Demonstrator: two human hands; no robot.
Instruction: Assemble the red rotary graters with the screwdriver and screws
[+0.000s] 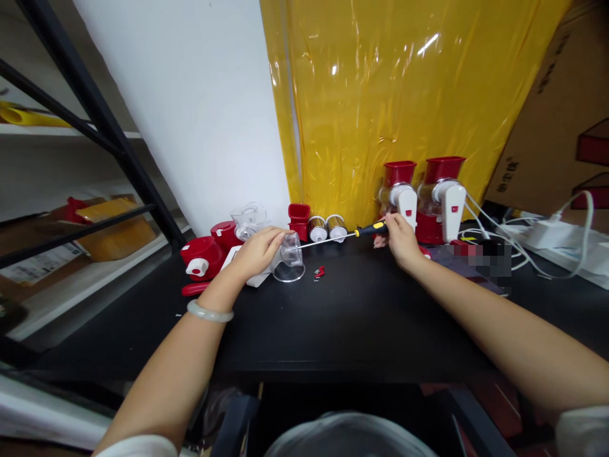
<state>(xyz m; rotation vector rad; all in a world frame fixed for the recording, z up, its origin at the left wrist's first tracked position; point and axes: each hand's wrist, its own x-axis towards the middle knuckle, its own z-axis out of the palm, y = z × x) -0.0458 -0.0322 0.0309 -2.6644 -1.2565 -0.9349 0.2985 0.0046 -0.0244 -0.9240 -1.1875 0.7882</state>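
Observation:
My left hand (259, 252) grips a clear plastic housing (288, 259) that lies on its side on the black table (352, 317). My right hand (398, 238) is closed on the black and yellow handle of a screwdriver (342, 237). Its metal shaft points left toward the open end of the housing. A few small red parts (319, 273) lie on the table just right of the housing. A pale bangle (209, 311) circles my left wrist.
Red and white appliance parts (204, 257) sit left of my left hand. Two assembled red and white units (425, 197) stand behind my right hand, before a yellow plastic sheet. Two metal cylinders (327, 227), white cables and a power strip (556, 244), cardboard boxes and shelving surround.

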